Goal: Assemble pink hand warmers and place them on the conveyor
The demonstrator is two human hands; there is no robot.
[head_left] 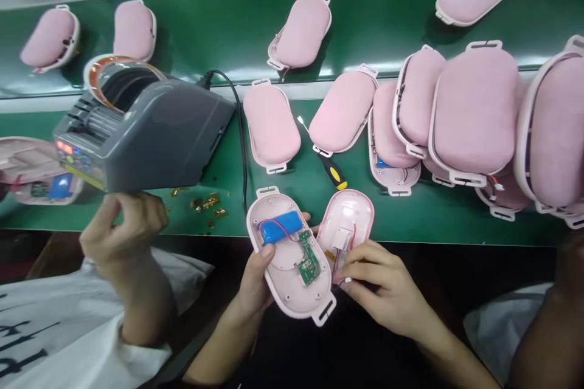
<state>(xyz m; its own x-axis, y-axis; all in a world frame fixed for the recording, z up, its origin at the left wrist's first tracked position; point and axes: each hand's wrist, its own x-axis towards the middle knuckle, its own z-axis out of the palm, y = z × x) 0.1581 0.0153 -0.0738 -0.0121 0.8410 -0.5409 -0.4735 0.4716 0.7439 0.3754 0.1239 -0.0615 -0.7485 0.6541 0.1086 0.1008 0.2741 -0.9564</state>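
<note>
My left hand [255, 276] grips an opened pink plastic shell [278, 261] by its left side, the thumb over the rim. Inside that shell lie a blue battery pack [280, 227] with a red wire and a small green circuit board [309, 260]. Beside it is the matching pink shell half [353, 203], its inner side showing a white block and wires. My right hand [387, 282] is at this half's lower edge, fingers pinched on thin wires with a small white connector [348, 280] at the fingertips. Part of the wires is hidden between the two halves.
A grey tape dispenser [159, 134] stands on the left, a co-worker's hand [123, 225] at its front. A screwdriver [335, 173] and several closed pink cases [474, 106] lie on the green bench. Amber tape scraps [207, 202] lie near its front edge.
</note>
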